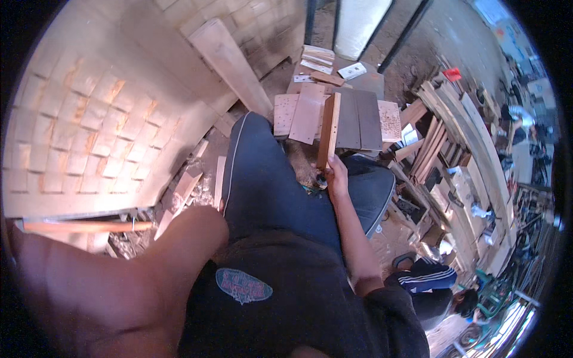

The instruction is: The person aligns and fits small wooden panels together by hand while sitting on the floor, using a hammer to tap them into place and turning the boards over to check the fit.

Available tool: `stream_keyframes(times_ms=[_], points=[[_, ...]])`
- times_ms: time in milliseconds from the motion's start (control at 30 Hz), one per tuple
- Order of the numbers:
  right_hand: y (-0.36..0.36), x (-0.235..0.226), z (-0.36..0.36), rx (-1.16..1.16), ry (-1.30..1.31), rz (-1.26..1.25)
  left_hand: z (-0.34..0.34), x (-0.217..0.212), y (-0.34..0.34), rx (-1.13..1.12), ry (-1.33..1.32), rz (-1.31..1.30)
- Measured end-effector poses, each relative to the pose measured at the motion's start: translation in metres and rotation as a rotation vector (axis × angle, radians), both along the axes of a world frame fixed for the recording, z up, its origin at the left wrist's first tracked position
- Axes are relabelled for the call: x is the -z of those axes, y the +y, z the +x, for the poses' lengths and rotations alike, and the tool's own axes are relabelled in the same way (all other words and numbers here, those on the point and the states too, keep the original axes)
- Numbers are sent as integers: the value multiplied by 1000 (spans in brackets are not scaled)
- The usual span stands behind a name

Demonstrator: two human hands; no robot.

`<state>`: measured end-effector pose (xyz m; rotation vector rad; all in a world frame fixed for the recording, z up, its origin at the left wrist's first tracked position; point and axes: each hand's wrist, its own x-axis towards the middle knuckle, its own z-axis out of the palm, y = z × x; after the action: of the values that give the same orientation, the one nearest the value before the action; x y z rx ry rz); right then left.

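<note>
In my right hand (336,178) is a narrow wooden board (330,122), gripped near its lower end between thumb and fingers. It stands on edge, its pale narrow side toward me and its brown face to the left. Behind its upper part, several flat boards lie on a low work surface (373,83): a pinkish-brown plank (307,113), a dark grey-brown panel (361,119) and a pale speckled board (390,121). My left arm (173,256) is bent at the left, its elbow beside my thigh; the left hand itself does not show.
A long plank (230,62) leans by the patterned wall (77,131) at the left. Small wood pieces (317,58) lie at the table's far end. Stacked timber (471,149) fills the right side. Another person (433,292) sits low at the lower right. Offcuts (186,182) litter the floor at left.
</note>
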<state>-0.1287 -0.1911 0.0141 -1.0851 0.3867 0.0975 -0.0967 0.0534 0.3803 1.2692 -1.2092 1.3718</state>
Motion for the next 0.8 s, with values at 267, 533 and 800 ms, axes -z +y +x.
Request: stream_keyframes(times_ms=[267,533,800], points=[[11,-14,-1,-181,-94,60,49,69,-20,-118,463,-202],[37,-22,-3,-251,-25,-190,38,302,-67,48,1603,239],[17,14,41,-153,417,-378,82,354,-47,282,1731,-306]])
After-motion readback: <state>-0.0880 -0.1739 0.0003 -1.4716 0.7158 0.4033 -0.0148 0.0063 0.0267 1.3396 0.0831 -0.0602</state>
